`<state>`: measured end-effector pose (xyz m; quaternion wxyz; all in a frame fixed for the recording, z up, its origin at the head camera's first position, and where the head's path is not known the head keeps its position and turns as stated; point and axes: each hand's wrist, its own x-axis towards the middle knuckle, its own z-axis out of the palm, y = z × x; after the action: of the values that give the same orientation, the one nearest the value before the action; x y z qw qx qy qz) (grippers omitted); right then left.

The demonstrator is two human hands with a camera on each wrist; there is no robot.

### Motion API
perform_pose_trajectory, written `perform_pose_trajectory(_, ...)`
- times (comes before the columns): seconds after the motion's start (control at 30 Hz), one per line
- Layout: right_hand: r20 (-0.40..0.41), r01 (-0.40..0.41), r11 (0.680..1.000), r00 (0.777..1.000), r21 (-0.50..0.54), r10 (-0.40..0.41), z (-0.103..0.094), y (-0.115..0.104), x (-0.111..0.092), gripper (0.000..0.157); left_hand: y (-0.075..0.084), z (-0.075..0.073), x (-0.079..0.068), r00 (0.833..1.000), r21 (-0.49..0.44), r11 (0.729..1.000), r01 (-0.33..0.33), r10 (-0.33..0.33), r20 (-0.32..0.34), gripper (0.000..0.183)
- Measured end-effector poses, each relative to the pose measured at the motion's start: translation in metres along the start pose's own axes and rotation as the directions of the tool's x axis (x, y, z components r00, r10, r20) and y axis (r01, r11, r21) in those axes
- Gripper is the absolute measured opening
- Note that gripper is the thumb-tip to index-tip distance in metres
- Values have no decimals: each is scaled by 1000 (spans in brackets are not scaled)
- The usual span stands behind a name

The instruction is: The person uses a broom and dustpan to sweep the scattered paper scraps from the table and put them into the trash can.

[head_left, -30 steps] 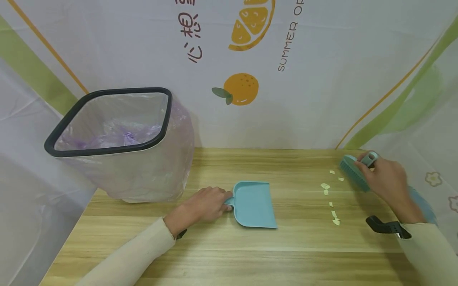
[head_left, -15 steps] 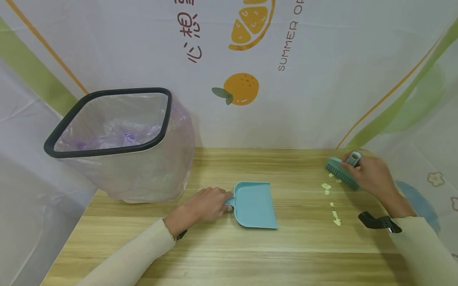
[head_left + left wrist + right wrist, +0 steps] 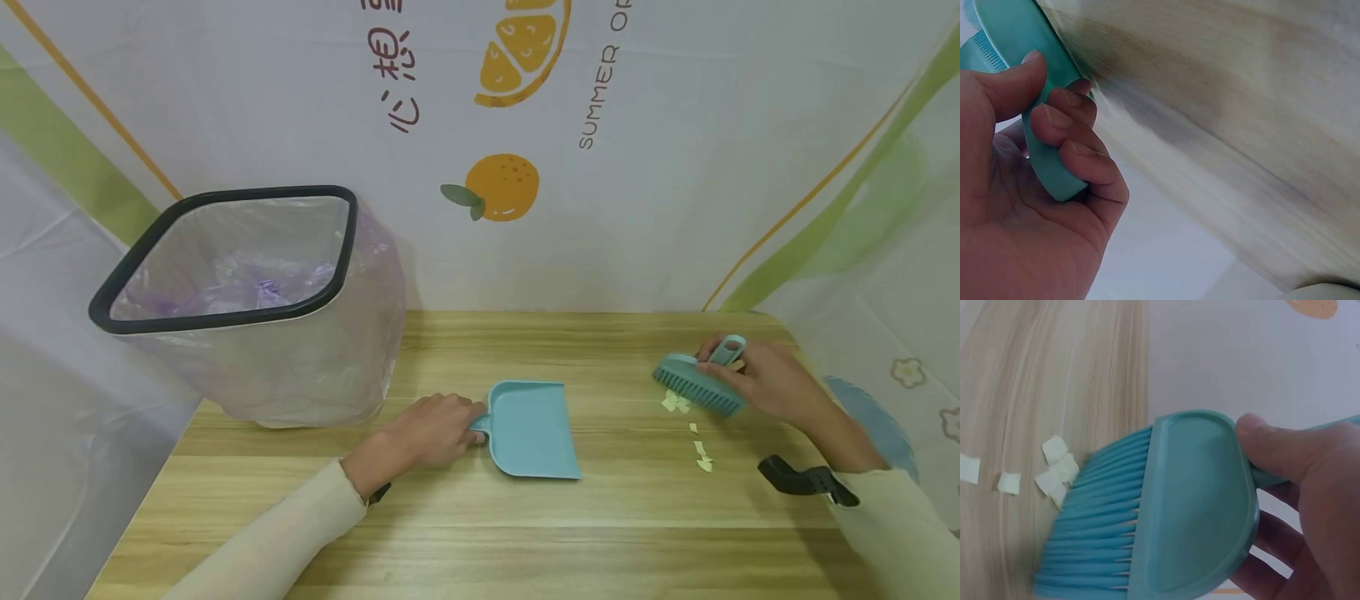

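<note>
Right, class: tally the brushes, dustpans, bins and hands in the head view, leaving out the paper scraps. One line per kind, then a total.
Brush: 1
Dustpan: 1
Bin: 1
Hands: 2 (left hand, right hand)
Total: 5

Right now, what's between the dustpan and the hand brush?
In the head view, bare wooden tabletop beside the dustpan, then pale yellow scraps near the hand brush.

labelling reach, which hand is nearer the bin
Left. The left hand, holding the dustpan, is just right of the bin; the right hand, holding the brush, is farther right.
</note>
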<state>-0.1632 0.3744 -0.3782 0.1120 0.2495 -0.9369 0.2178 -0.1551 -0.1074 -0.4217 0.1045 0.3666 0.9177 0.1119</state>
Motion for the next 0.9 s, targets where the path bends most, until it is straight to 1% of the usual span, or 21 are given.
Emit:
perform_pose_trajectory(0.17, 9, 10, 997, 1000, 74, -11, 1, -7, -2, 17, 0, 0, 0, 1000, 7, 1000, 5, -5, 1, 16)
perform_pose_trajectory(0.27, 11, 9, 994, 1000, 110, -10, 1, -9, -3, 16, 0, 0, 0, 1000, 9, 1000, 6, -6, 3, 16)
perform_pose_trajectory(0.4, -2, -27, 992, 1000, 124, 27, -1, -10, -8, 10, 0, 0, 0, 1000, 10, 1000, 6, -6, 5, 17)
perform_pose_trajectory(0.53, -83, -46, 998, 995, 48, 50, -5, -9, -15, 6, -1, 1, 1, 1000, 15, 1000, 2, -2, 2, 19)
perform_pose_trajectory(0.63, -159, -35, 998, 987, -48, 27, -7, -8, -23, 6, -1, 1, 1, 1000, 16, 1000, -2, 2, 0, 19)
perform_pose_trajectory(0.83, -244, -36, 985, 970, -168, -6, -5, -11, -43, 7, -1, 1, 1, 1000, 11, 1000, -9, 9, -4, 17)
perform_pose_trajectory(0.9, -267, -57, 982, 964, -181, 7, -3, -13, -48, 8, -1, 1, 1, 1000, 8, 1000, -10, 10, -4, 17)
